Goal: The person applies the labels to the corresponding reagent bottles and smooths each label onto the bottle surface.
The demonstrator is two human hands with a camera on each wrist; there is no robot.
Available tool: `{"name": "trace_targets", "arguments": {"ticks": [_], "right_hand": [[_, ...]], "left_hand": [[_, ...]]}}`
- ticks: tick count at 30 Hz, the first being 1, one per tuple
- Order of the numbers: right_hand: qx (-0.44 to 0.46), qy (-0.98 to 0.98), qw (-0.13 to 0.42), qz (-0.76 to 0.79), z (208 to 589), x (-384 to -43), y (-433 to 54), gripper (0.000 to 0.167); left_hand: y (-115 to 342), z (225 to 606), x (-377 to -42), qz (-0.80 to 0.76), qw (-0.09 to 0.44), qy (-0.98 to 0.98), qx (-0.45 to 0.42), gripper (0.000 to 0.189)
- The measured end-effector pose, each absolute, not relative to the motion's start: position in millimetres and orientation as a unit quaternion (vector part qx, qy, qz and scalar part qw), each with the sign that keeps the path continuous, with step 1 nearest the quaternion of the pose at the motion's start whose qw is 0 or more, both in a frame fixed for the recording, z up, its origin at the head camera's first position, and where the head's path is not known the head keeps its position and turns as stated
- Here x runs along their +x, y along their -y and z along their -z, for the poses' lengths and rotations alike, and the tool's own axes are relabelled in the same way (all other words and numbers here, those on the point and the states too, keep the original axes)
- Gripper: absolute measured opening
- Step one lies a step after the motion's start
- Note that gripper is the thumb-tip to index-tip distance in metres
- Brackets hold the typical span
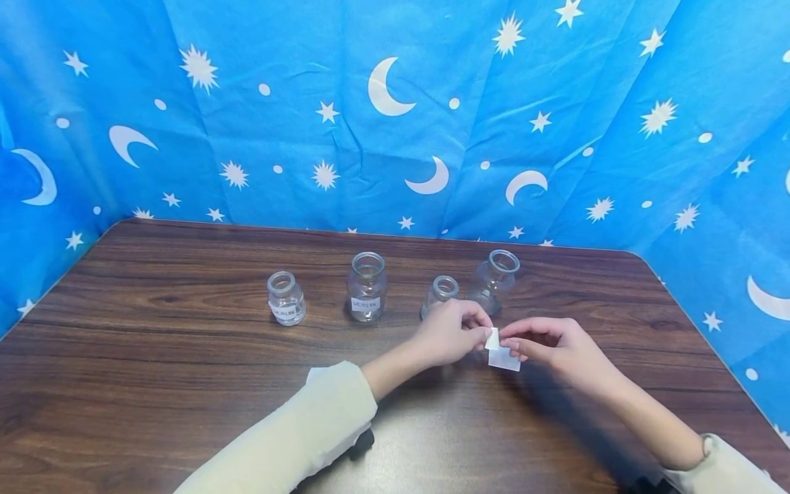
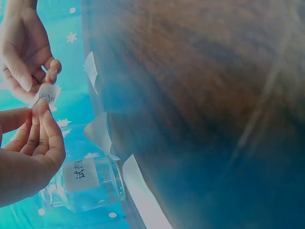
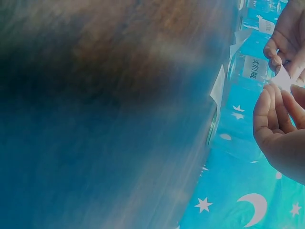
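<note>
A small white paper label (image 1: 492,338) is held up between the two hands, above the table's right half. My left hand (image 1: 453,331) pinches it between thumb and fingertips. From the other side my right hand (image 1: 568,353) has its curled fingers and thumb at the label's edge; fingertips partly cover the contact. Handwriting shows on the label (image 2: 49,97) in the left wrist view. A white paper piece (image 1: 505,359) lies just below the hands. Behind them stand a small open glass jar (image 1: 435,296), partly hidden by the left hand, and a rounder glass jar (image 1: 492,280).
To the left stand two more clear jars, a short labelled one (image 1: 286,302) and a taller labelled one (image 1: 367,291). In the left wrist view, a curled paper piece (image 2: 143,195) rests near the jars. A blue curtain (image 1: 382,137) hangs behind the brown table (image 1: 154,357).
</note>
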State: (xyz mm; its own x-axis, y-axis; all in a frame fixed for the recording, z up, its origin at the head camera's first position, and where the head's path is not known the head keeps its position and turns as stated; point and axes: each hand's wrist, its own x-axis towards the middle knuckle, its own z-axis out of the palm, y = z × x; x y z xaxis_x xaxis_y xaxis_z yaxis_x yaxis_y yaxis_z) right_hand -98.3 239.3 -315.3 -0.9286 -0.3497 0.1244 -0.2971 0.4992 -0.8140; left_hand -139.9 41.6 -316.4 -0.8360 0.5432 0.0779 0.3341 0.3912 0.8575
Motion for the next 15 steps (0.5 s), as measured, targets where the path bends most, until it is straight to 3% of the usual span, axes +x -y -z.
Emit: {"name": "trace_targets", "arguments": {"ticks": [15], "right_hand": [[-0.19, -0.846, 0.044, 0.497, 314.4, -98.3, -243.0, 0.02]], "left_hand": [[-42.9, 320.4, -139.1, -0.476, 0.119, -0.821, 0.291, 0.012]]}}
